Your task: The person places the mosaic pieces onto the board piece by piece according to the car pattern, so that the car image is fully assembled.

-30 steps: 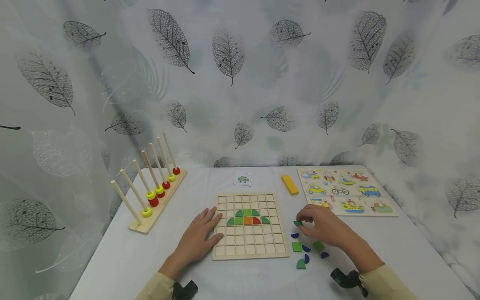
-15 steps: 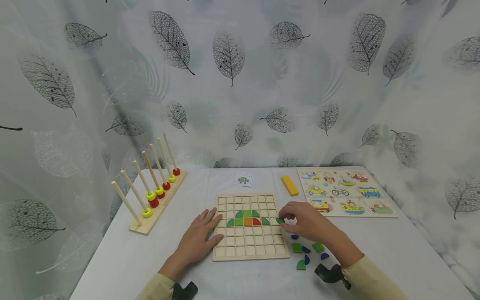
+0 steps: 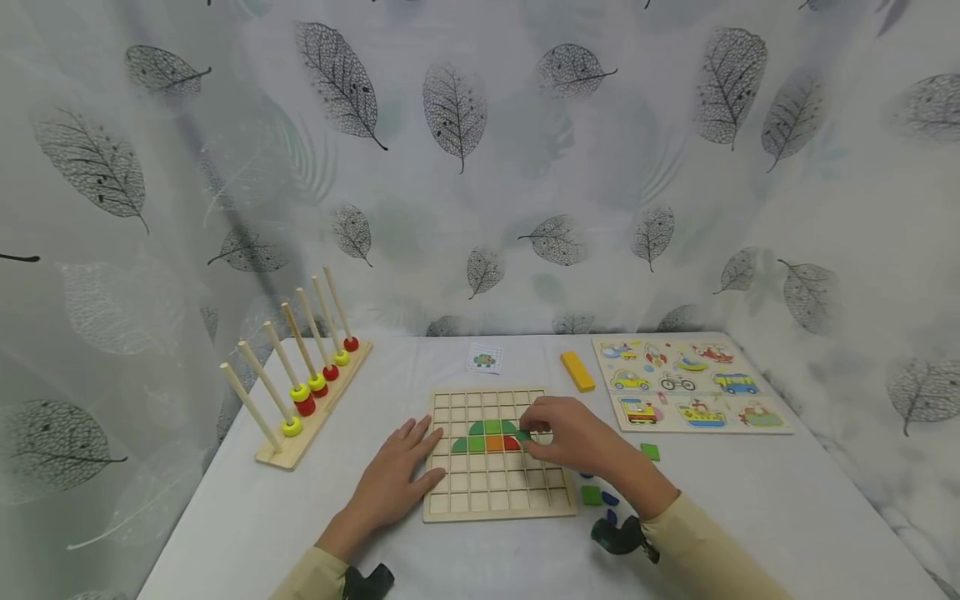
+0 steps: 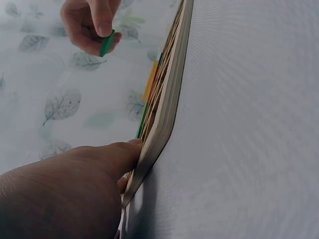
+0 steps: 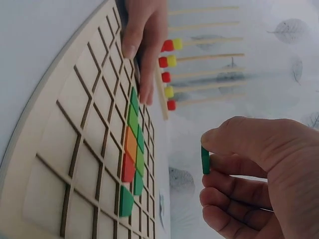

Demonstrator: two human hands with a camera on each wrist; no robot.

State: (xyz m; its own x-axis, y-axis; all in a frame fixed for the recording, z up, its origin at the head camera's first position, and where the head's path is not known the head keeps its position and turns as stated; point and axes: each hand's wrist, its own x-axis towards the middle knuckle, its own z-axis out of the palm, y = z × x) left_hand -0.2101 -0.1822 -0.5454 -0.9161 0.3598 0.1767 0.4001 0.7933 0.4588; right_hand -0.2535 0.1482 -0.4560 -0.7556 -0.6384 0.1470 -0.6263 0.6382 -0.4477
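- A white-covered table (image 3: 247, 517) bears a wooden grid board (image 3: 491, 496), a frame of square cells whose middle rows carry a low dome of green, orange and red tiles (image 3: 491, 437).
- The left hand (image 3: 395, 482) lies flat, fingers straight and spread, its fingertips pressing the board's left edge; the left wrist view shows the thumb against the board's side.
- The right hand (image 3: 573, 436) hovers above the board's right half, thumb and forefinger pinching a thin green piece (image 5: 205, 160) on edge, held clear of the cells near the dome's right end.
- A second ago this hand was at the loose pieces (image 3: 597, 497) right of the board; it has since crossed over the grid, uncovering a green square (image 3: 650, 452) on the cloth.
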